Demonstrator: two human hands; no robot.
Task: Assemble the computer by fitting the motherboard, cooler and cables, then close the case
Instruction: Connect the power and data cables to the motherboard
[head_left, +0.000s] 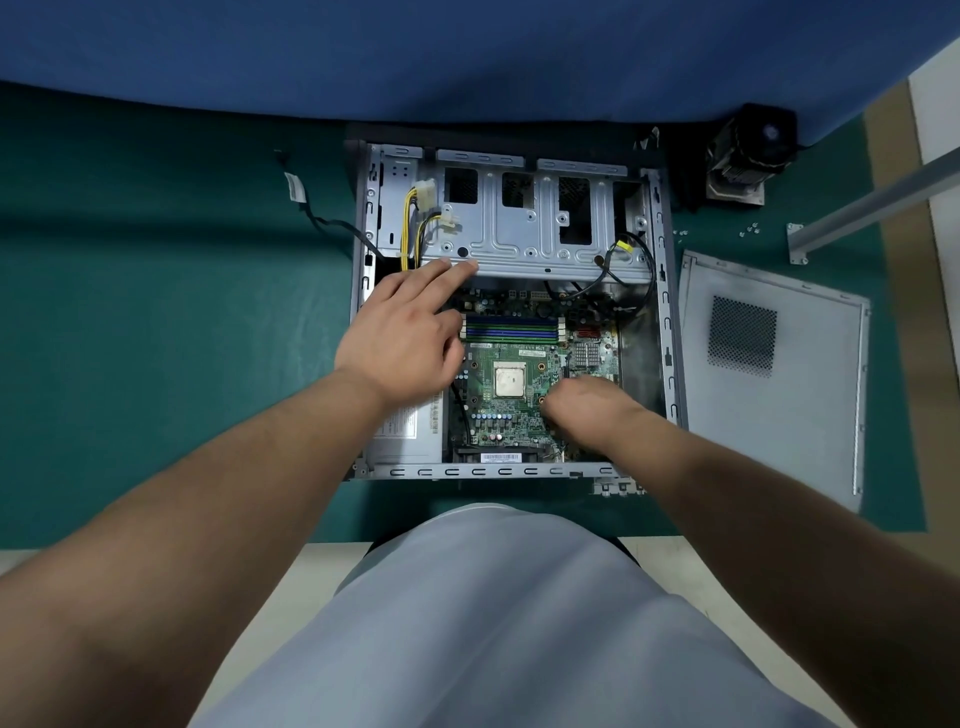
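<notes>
Both bare forearms reach up-frame into the open grey metal case (670, 322), where the green motherboard (514, 410) lies flat at frame centre: left hand (402, 332) fingers straight toward its upper-left corner, right hand (587, 402) curled at its right edge, grasp hidden.

Soft, even light from overhead leaves the scene moderately bright with only faint shadows inside the open computer case (670, 322), no harsh glare, a sharp centre, slightly soft forearms and lap near the lens, and strong wide-angle bending that curves the table (156, 338) edge at the borders.
</notes>
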